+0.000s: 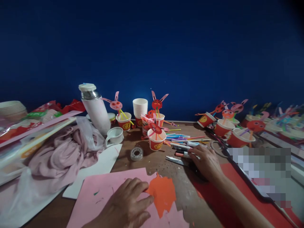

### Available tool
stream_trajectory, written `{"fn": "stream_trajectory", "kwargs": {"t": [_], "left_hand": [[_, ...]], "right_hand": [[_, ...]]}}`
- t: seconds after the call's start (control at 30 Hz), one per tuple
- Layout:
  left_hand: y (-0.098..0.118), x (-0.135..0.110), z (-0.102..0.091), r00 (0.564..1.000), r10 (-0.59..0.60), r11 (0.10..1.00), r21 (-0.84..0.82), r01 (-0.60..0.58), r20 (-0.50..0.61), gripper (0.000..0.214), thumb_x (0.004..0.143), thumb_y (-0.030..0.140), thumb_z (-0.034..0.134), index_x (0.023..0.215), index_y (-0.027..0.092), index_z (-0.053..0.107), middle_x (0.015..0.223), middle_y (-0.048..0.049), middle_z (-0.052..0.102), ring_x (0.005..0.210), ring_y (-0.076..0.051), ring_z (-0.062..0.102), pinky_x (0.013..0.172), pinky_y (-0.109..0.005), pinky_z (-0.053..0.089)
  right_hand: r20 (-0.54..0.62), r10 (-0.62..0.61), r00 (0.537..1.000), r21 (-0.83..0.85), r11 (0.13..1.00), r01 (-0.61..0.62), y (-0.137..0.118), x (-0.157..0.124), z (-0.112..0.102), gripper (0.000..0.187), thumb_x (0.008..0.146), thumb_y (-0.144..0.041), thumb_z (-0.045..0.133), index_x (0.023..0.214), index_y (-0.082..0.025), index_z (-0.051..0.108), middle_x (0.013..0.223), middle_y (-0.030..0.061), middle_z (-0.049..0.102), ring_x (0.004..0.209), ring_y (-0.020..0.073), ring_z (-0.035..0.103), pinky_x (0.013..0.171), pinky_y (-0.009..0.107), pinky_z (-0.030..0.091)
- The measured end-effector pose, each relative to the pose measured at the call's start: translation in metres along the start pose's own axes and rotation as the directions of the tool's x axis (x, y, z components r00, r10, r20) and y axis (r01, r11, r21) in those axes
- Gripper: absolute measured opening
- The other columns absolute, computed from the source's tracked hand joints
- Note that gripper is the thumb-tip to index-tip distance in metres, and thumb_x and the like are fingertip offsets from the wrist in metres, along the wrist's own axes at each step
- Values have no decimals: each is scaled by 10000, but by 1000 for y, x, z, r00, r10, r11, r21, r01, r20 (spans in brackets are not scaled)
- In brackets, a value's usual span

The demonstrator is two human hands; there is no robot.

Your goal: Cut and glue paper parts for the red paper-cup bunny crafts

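Note:
My left hand (129, 201) is over a sheet of pink paper (95, 186), its fingers closed on the left edge of a jagged-cut orange paper piece (163, 191). The orange piece overlaps the pink sheet. Farther right, my right hand (206, 160) has its fingers curled at a marker pen (181, 154) among other pens. Part of the grip is hidden by the hand. A pair of scissors (175, 161) lies just left of that hand, its handles mostly hidden under the wrist's shadow. Red paper (234, 186) spreads beneath the right forearm.
Paper-cup rabbit figures (156, 139) stand along the back, beside stacked white cups (140, 107). A tape roll (136, 154), a white mug (114, 136) and a tall flask (95, 110) are nearer the left. Crumpled cloth (61, 148) covers the left side. A tablet-like object (249, 180) lies right.

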State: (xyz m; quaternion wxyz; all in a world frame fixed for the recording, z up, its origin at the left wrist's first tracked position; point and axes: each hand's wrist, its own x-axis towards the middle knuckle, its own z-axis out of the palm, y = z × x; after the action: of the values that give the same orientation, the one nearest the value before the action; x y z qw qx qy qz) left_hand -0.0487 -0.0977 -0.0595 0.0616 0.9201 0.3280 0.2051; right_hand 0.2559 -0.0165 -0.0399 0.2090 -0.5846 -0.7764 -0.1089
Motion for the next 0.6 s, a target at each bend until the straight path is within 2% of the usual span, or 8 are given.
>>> {"fn": "stream_trajectory", "kwargs": {"t": [0.17, 0.4, 0.6], "left_hand": [[2, 0, -3, 1000, -9, 1000, -26, 10, 10, 202, 802, 204, 479, 984, 233, 560, 1030, -67, 533, 849, -221, 423, 708, -341, 370], [9, 7, -18, 999, -37, 999, -14, 38, 29, 102, 815, 202, 481, 874, 210, 564, 979, -52, 561, 817, -195, 443, 702, -308, 379], [4, 5, -8, 998, -31, 996, -80, 35, 51, 132, 821, 224, 457, 926, 202, 536, 996, -54, 545, 837, -209, 430, 729, -337, 359]], "right_hand": [[42, -25, 999, -28, 999, 26, -7, -1, -3, 217, 845, -243, 482, 737, -247, 670, 802, 25, 643, 779, 198, 563, 673, 327, 294], [-14, -68, 998, -36, 997, 67, -7, -4, 3, 230, 857, -305, 465, 758, -247, 663, 786, 28, 648, 759, 202, 568, 666, 329, 301], [91, -3, 996, -36, 999, 6, -10, -2, -1, 170, 828, -263, 517, 761, -253, 673, 835, 23, 652, 819, 215, 572, 692, 333, 311]]}}
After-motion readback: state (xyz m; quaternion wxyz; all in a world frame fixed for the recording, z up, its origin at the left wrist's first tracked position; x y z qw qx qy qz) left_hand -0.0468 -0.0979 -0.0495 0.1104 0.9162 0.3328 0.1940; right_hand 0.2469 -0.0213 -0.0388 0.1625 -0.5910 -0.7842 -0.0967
